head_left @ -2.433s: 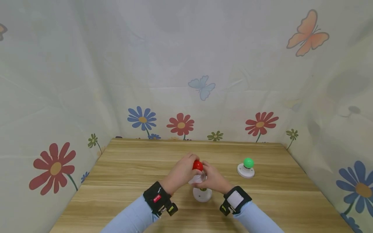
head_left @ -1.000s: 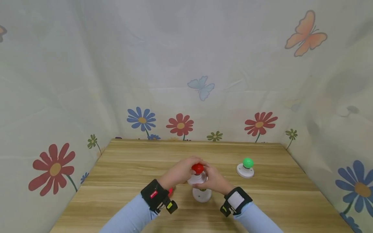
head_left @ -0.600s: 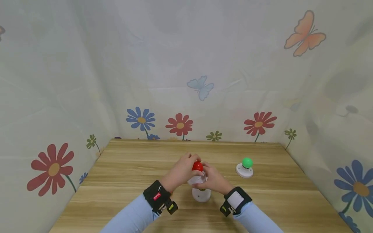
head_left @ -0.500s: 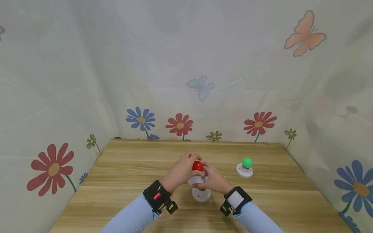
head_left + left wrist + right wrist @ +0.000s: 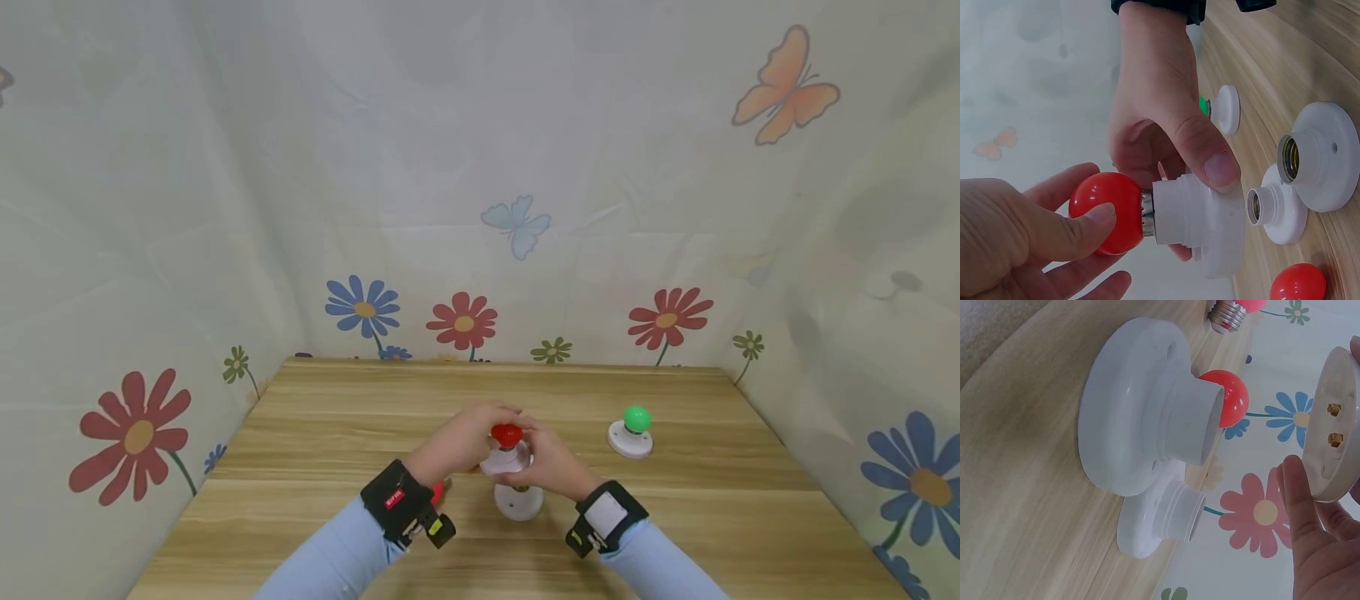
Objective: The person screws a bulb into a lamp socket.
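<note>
My left hand pinches a red light bulb between thumb and fingers. The bulb's metal screw base sits partly inside the mouth of a white lamp socket. Gripping that socket by its round base is my right hand, thumb on the rim in the left wrist view. Bulb and socket are held together above the table. Two brass screws show on the socket's underside in the right wrist view. The inner end of the bulb's thread is hidden in the socket.
Below the hands, two bulbless white sockets stand on the wooden table. Loose red bulbs lie close by. Farther right, a green bulb sits in its own white socket. A flowered curtain surrounds the table.
The left hand has turned on the red bulb, its fingers now farther over the top. Its wrist shifted slightly left, revealing a loose red bulb beside it. The right hand has stayed in place.
</note>
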`<move>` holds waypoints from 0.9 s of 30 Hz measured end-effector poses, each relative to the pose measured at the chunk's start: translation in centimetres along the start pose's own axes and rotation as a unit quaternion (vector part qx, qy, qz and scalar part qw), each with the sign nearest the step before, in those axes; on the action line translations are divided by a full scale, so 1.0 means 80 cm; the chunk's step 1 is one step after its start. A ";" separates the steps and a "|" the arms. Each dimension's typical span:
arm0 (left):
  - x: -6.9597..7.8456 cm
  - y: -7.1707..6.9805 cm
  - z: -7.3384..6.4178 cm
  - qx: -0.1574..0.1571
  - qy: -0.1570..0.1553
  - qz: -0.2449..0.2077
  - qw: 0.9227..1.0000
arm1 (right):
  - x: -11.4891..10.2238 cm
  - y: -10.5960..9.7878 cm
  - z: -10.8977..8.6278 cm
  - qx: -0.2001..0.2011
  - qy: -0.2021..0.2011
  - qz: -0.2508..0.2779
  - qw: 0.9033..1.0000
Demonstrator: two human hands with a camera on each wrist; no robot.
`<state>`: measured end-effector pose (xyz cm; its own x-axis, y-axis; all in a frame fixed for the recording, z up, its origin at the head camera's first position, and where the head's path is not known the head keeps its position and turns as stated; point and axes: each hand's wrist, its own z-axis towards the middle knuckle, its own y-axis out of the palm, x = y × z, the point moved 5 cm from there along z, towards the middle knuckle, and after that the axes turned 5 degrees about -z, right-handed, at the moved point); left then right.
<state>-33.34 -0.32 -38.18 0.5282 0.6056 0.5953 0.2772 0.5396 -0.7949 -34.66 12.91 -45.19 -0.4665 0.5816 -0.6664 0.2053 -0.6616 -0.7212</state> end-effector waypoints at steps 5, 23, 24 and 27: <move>0.001 0.003 0.002 -0.001 -0.002 0.021 1.000 | 0.002 0.000 -0.001 0.003 -0.007 0.003 1.000; -0.002 0.004 0.007 0.044 -0.027 0.026 0.998 | -0.001 -0.002 -0.003 0.009 -0.025 -0.015 1.000; -0.001 0.004 0.007 0.040 -0.021 0.026 0.999 | -0.001 -0.002 -0.003 0.010 -0.024 -0.014 1.000; 0.001 0.000 0.006 0.028 -0.004 0.016 0.999 | 0.000 -0.002 -0.003 0.011 -0.014 -0.003 1.000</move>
<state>-33.69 0.06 -38.09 0.5296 0.6271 0.5712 0.2149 0.5522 -0.8055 -34.48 13.16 -45.15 -0.4911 0.5723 -0.6567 0.1833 -0.6691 -0.7202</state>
